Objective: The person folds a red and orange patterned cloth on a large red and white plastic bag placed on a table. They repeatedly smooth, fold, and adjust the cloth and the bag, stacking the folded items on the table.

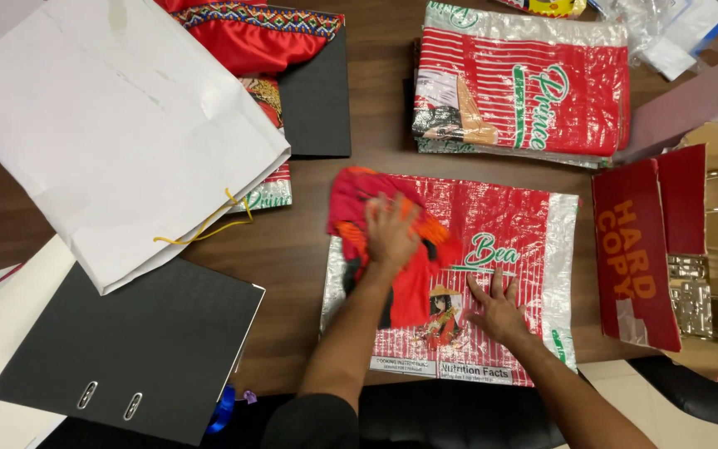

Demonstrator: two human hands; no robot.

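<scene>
1. Right hand (499, 306), fingers spread, lies flat on the red striped foil bag (492, 283) at the near table edge; steady downward pressure seems best to stop it sliding.
2. Left hand (390, 231), fingers spread, presses the red cloth (413, 291) on the bag's left half; smoothing outward should keep it flat.
3. Black binder (139, 345), near left.
4. Red-flapped cardboard box (637, 258), right.
5. White paper bag (101, 125), far left.
6. Stack of matching foil bags (525, 91), far centre.

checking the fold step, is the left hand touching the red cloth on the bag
Touching. The head view shows the left hand pressed flat on the red cloth, fingers spread, no gap; the cloth lies on the red striped bag.
</scene>
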